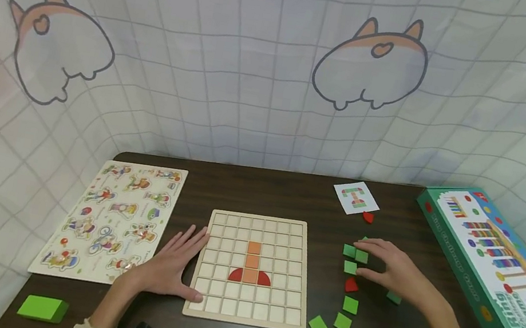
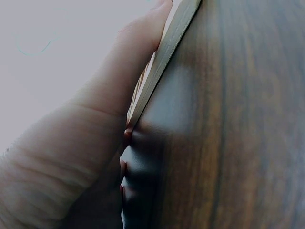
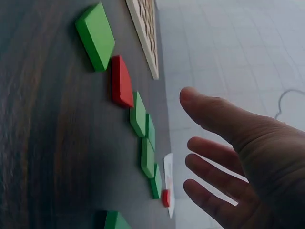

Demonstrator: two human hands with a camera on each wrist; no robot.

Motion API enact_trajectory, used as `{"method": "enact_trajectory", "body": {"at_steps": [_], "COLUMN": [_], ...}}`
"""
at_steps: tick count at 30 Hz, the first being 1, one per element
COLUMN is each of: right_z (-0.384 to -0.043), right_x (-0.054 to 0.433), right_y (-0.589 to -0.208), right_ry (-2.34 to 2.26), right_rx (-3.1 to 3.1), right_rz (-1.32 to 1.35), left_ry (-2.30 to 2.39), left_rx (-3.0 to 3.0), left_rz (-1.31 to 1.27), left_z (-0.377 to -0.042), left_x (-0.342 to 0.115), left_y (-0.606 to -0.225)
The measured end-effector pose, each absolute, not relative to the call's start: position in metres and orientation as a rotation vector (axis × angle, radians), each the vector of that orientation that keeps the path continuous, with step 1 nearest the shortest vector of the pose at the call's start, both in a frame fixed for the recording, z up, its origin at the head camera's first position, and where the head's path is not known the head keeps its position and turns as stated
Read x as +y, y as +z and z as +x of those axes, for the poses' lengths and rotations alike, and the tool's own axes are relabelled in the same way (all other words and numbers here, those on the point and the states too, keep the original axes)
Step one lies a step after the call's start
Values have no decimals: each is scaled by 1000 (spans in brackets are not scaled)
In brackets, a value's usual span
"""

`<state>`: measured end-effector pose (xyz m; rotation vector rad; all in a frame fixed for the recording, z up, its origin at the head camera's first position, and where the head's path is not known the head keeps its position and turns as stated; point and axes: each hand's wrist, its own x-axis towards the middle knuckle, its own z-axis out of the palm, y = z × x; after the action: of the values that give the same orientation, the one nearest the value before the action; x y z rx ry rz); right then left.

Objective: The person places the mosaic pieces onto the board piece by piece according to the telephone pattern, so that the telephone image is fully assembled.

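The left hand rested, fingers spread, along the left edge of a gridded board bearing orange squares and red pieces, while the right hand hovered, thumb and fingers apart, over green tiles to the board's right, and a patterned card lay beyond.

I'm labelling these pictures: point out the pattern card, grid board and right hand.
Pattern card (image 1: 355, 197), head view, its printed face.
Grid board (image 1: 280, 267), head view, a bare square.
Right hand (image 1: 396, 270), head view, back of hand.
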<state>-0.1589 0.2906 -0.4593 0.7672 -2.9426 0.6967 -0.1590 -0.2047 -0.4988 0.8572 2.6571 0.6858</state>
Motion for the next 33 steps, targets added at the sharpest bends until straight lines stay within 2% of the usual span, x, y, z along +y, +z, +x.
{"method": "enact_trajectory", "body": {"at_steps": [10, 22, 33], "right_z": [-165, -176, -185], "right_x": [293, 304, 308], "right_y": [-469, -470, -480], "right_ry": [708, 677, 638], "right_rx": [-2935, -2954, -2971], "right_rz": [810, 593, 647], "left_ry": [682, 693, 713], "left_rx": [2662, 2645, 2632], "left_rz": [872, 857, 848], "left_z": [-160, -160, -159], "left_x": [-204, -205, -205], "left_y": [-499, -498, -497]}}
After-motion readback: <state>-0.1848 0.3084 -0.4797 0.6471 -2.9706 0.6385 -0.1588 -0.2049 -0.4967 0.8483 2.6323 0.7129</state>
